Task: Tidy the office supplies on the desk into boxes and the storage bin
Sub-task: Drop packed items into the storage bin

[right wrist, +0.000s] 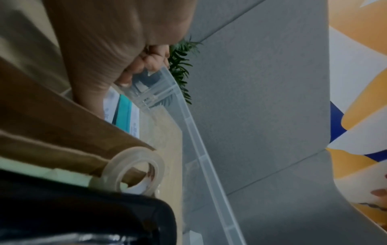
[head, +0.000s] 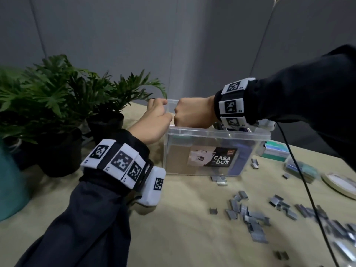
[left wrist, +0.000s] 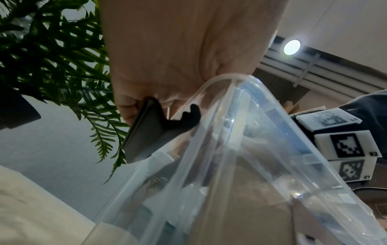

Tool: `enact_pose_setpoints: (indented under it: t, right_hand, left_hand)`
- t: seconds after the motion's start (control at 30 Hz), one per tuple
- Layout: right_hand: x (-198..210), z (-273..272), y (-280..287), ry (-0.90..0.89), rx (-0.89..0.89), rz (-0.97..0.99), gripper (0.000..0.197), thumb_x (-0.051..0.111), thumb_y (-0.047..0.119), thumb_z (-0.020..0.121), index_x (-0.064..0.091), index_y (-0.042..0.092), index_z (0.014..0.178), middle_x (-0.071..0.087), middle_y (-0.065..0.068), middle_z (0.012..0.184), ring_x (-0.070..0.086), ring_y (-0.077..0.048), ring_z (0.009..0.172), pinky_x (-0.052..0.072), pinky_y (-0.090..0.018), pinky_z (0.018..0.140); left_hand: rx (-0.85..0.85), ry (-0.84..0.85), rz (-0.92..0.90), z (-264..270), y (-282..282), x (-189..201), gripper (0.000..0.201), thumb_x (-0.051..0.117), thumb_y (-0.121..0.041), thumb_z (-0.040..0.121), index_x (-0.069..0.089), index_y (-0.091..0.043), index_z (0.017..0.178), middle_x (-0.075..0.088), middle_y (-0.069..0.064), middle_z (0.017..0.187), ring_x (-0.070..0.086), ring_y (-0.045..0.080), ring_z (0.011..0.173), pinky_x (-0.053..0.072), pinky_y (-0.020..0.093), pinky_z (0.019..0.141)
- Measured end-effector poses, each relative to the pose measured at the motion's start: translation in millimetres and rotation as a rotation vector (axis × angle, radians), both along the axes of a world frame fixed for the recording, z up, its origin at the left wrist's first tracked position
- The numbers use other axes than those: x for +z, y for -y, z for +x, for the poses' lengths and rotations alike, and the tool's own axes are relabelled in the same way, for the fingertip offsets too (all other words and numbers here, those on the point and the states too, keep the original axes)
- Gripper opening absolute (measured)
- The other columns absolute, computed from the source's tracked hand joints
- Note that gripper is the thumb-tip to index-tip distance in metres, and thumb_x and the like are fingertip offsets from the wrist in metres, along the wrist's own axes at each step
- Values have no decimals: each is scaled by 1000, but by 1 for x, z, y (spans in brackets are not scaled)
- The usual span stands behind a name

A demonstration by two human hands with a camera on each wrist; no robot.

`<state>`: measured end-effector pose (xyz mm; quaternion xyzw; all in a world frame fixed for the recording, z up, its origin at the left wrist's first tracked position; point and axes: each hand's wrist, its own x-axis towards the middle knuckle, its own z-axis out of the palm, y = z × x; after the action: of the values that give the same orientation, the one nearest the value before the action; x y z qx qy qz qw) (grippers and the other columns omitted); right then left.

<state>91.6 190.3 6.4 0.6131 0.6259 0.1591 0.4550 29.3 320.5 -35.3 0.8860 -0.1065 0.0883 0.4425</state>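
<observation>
Looking down from the head camera, I see both hands meeting at the far left corner of the clear storage bin (head: pixel 215 151), which stands on the tan desk (head: pixel 173 228) just right of the potted plants (head: pixel 57 97). My left hand (head: pixel 154 120) reaches over the bin's left wall with its fingers curled; in the left wrist view those fingers (left wrist: pixel 130 109) grip a flat black object (left wrist: pixel 146 132) right at the bin's rounded corner, though I cannot tell what that object is. My right hand (head: pixel 190 114) comes in from the right with its knuckles bunched, and the right wrist view shows its fingertips (right wrist: pixel 150 61) curled over and pinching the bin's translucent rim (right wrist: pixel 167 86). Inside the bin I can make out brown cardboard, a white and teal box (right wrist: pixel 123 112), a roll of clear tape (right wrist: pixel 136 170) and something black and glossy at the near edge of that view. On the desk in front of the bin, many loose staple strips (head: pixel 250 214) lie scattered toward the right, with a teal and white staple box (head: pixel 277 151) beside the bin's right end and a tape roll (head: pixel 339 185) near the right edge.
</observation>
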Motion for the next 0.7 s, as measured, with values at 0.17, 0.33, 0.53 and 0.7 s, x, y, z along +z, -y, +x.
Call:
enact_pose_setpoints:
  t: [0.17,0.33,0.53,0.7]
  right_hand:
    - [-2,4,5,-26,41,19,55,80,-9,35,32,15,44,42,-5,34,25,-21,31,26,-18,42]
    - [2,2,12,92,-279,-88,11,59,2,84,53,10,77,64,-9,71,55,-29,61,37,-31,53]
    - [30,-8,7,178,-480,-47,64,74,49,81,50,11,127,68,-10,97,66,-30,90,39,-33,62]
    - [59,-25,18,115,-611,227,56,70,38,87,52,23,138,66,-11,116,63,-32,105,41,-34,70]
  left_hand:
    - [16,-8,4,-1,2,1,47,32,-9,99,25,-8,145,22,6,146,34,23,132,35,37,103]
    - [29,9,21,0,3,-1,46,32,-8,99,26,-7,144,23,7,146,31,21,134,32,33,105]
    - [47,40,-43,3,1,-3,45,39,-10,98,29,-12,143,31,8,147,36,25,132,34,42,109]
    - [124,119,-116,0,-1,-4,40,50,-15,95,41,-14,134,49,6,130,51,25,114,47,47,96]
